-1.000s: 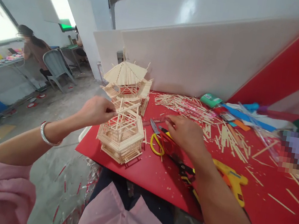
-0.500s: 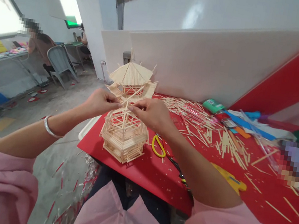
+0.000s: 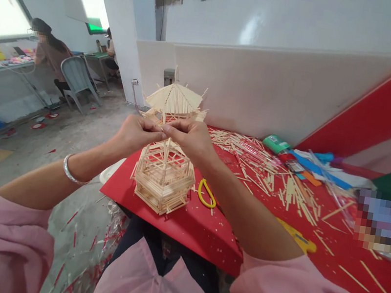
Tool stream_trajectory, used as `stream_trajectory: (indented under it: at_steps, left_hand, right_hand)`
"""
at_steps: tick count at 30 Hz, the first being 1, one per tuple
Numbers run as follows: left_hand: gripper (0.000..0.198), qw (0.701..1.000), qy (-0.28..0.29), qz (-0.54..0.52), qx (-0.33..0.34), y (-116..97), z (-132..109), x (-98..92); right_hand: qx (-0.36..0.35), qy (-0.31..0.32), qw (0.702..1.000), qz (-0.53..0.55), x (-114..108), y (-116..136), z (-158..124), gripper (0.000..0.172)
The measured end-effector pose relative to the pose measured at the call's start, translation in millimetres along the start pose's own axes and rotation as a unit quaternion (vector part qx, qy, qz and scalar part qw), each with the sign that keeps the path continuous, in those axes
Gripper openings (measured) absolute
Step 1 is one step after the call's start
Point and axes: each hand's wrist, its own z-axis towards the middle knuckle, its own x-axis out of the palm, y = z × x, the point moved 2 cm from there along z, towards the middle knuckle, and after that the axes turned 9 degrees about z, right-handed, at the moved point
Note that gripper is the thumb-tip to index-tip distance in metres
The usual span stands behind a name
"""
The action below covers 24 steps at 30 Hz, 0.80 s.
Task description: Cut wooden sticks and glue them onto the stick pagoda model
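Note:
Both hands meet fingertip to fingertip just above a near pavilion model [image 3: 162, 188] built of thin wooden sticks, with an open lattice top. My left hand [image 3: 136, 131] is closed in a pinch on a thin wooden stick, mostly hidden by the fingers. From the other side my right hand [image 3: 194, 141] pinches at the same spot, thumb and forefinger together. Directly behind them stands a second stick model [image 3: 175, 98] with a pointed, slatted roof; the hands cover its lower part.
Yellow-handled scissors [image 3: 207, 194] lie right of the near model on the red table [image 3: 210, 238]. Loose wooden sticks [image 3: 298, 197] spread across the right side, by a green packet [image 3: 276, 144] and a yellow tool [image 3: 296, 236]. A person [image 3: 52, 52] sits far left near a grey chair [image 3: 78, 78].
My hands have come closer together over the near model. The stick that slanted up between them is now mostly hidden by the fingers. The models stay in place.

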Motion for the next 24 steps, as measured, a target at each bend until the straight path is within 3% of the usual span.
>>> stream_trajectory:
  at_steps: [5,8,10,13,15,19,24]
  left_hand:
    - [0.013,0.998,0.053,0.015,0.002,11.1,2.0,-7.8]
    - [0.012,0.998,0.057,0.013,-0.019,21.4,4.9,-0.2]
    - [0.013,0.998,0.054,0.042,-0.005,27.2,6.4,6.2]
    - [0.008,0.989,-0.002,0.115,0.089,30.8,8.0,8.9]
    - [0.009,0.981,-0.002,0.142,0.133,32.1,10.5,10.0]
    - [0.015,0.984,0.039,0.148,0.094,35.0,20.8,16.5]
    - [0.017,0.993,0.069,0.084,0.041,30.3,26.5,25.3]
  right_hand:
    - [-0.024,0.116,0.969,-0.216,-5.6,14.9,17.4,0.018]
    - [-0.009,0.191,0.958,-0.216,-2.0,17.2,18.3,0.017]
    - [-0.014,0.179,0.962,-0.208,-4.0,16.7,15.0,0.019]
    - [-0.033,0.110,0.970,-0.213,-16.3,13.7,8.8,0.020]
    - [-0.025,0.106,0.970,-0.219,-23.9,9.5,5.6,0.018]
    - [-0.011,0.144,0.960,-0.239,-26.9,-0.5,3.5,0.017]
    - [-0.019,0.121,0.968,-0.220,-25.2,-8.2,4.8,0.018]
